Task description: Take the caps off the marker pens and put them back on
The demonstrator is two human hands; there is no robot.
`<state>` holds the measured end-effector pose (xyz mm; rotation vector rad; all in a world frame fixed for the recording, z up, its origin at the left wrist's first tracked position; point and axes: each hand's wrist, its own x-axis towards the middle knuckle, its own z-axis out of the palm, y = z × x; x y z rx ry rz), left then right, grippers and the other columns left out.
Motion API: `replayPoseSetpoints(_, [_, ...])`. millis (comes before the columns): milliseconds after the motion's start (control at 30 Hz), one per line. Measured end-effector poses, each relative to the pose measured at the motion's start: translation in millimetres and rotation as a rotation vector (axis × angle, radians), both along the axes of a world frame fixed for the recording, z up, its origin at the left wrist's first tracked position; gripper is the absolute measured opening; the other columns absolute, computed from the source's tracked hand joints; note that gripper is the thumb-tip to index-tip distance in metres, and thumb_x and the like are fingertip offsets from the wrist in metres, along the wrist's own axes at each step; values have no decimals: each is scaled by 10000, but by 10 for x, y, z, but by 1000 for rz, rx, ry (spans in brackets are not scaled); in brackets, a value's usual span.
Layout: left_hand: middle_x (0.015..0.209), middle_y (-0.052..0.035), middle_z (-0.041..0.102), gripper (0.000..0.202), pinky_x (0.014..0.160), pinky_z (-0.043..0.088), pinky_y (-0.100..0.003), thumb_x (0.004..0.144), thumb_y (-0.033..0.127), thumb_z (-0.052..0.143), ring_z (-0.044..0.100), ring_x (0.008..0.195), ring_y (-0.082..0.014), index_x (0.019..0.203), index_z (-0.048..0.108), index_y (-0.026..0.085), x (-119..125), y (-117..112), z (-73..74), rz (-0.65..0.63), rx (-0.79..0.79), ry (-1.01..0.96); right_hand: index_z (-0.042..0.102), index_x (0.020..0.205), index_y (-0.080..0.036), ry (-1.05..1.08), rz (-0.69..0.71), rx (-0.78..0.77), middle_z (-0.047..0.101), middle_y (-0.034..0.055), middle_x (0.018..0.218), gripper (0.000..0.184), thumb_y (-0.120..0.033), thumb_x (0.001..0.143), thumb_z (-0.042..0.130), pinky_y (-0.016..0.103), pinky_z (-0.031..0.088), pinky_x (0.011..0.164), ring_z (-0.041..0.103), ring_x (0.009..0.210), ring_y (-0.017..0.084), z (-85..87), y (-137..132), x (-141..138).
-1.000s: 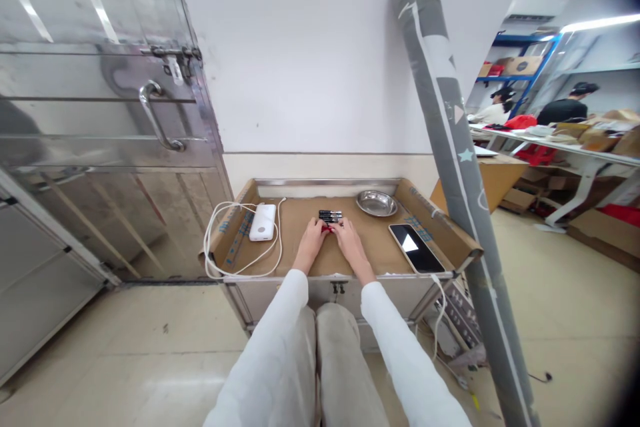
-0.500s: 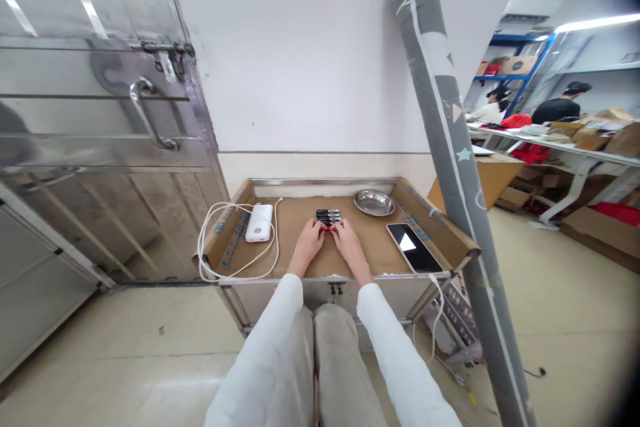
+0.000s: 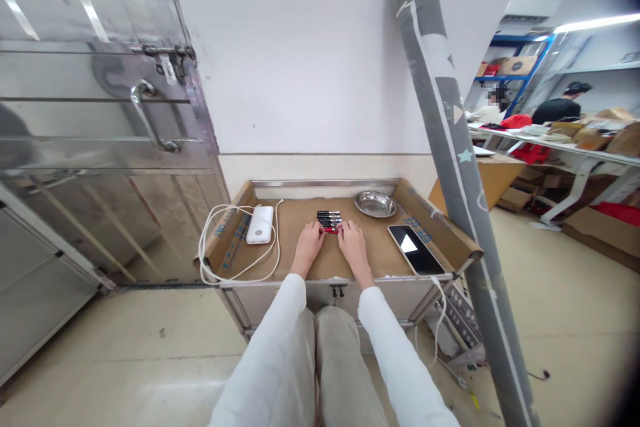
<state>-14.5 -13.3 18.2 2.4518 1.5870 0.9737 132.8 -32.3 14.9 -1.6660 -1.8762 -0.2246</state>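
Observation:
Several black marker pens [image 3: 329,215] lie side by side in a row on the brown cardboard lining [image 3: 300,211]. A red marker pen [image 3: 331,230] lies along the near side of that row. My left hand [image 3: 311,239] has its fingertips closed at the red pen's left end. At its right end the fingers of my right hand [image 3: 352,240] are closed in the same way. The middle of the red pen shows between the hands, while its ends are partly hidden by the fingers.
A white power bank [image 3: 259,225] with a looped white cable [image 3: 204,247] lies left. On the right are a round metal bowl [image 3: 375,204] and a phone [image 3: 415,250]. A long grey roll [image 3: 450,113] leans on the wall. Two people sit in the background right.
My hands have moved slightly apart, my right hand a little to the right, so more of the red pen shows between them. The black pens stay in their row.

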Motion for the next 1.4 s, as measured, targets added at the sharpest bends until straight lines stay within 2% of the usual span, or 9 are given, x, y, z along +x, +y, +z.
replayPoseSetpoints(167, [849, -34, 559, 41, 790, 429, -308, 873, 150, 489, 530, 842, -171, 846, 507, 175, 2, 12, -8, 21, 1, 29, 592, 930, -189, -4, 21, -22, 585, 63, 935, 198, -123, 882, 411, 279, 339, 803, 525, 892, 176, 51, -33, -10])
replayPoseSetpoints(333, [852, -36, 572, 67, 784, 434, -297, 894, 175, 461, 540, 839, -171, 846, 507, 180, -10, -5, -18, 29, 41, 36, 595, 929, -182, -31, -34, -63, 586, 70, 938, 201, -130, 887, 406, 280, 332, 802, 521, 892, 176, 39, -37, -13])
replayPoseSetpoints(467, [881, -65, 597, 134, 783, 438, -298, 925, 175, 379, 562, 857, -183, 901, 510, 162, -8, -29, -10, 162, 87, 41, 579, 963, -170, -47, -82, -54, 591, 80, 953, 209, -124, 891, 388, 286, 333, 817, 517, 913, 185, 40, -33, -23])
replayPoseSetpoints(600, [902, -112, 610, 204, 773, 442, -311, 914, 117, 320, 582, 873, -209, 954, 520, 117, 16, -27, -10, 290, 57, 135, 567, 952, -159, -77, -99, -60, 593, 93, 956, 213, -116, 896, 365, 291, 341, 825, 515, 920, 191, 57, -22, -38])
replayPoseSetpoints(800, [960, -154, 613, 224, 799, 448, -327, 869, 62, 325, 594, 937, -234, 974, 522, 87, 22, 54, -4, 399, 29, 226, 551, 953, -149, -103, -118, -69, 582, 108, 974, 223, -111, 898, 339, 301, 353, 821, 511, 907, 197, 68, 42, -51])
replayPoseSetpoints(967, [847, -152, 650, 215, 731, 464, -288, 899, 113, 320, 653, 843, -222, 1001, 505, 74, -21, 178, 7, 406, -83, 241, 550, 923, -168, -67, 79, -31, 576, 89, 961, 193, -92, 857, 386, 288, 367, 841, 516, 904, 189, 46, 153, -7])
replayPoseSetpoints(1100, [835, -165, 665, 253, 664, 474, -276, 922, 176, 316, 673, 815, -241, 1082, 480, 70, -28, 276, -5, 434, -122, 233, 559, 849, -187, 8, 211, -13, 567, 64, 921, 202, -84, 837, 387, 279, 383, 841, 519, 888, 179, 6, 257, 55])
replayPoseSetpoints(1233, [849, -166, 672, 254, 671, 480, -279, 935, 204, 306, 675, 828, -245, 1054, 498, 87, -27, 326, 1, 450, -142, 228, 564, 840, -190, 62, 237, -5, 559, 60, 918, 218, -79, 834, 376, 277, 384, 855, 516, 897, 175, -16, 291, 79])
replayPoseSetpoints(1400, [861, -159, 679, 268, 696, 481, -298, 954, 237, 283, 673, 837, -242, 1032, 505, 110, -44, 318, 24, 416, -166, 230, 566, 869, -182, 115, 180, 4, 551, 63, 926, 228, -80, 839, 365, 264, 386, 836, 512, 888, 170, -25, 240, 70])
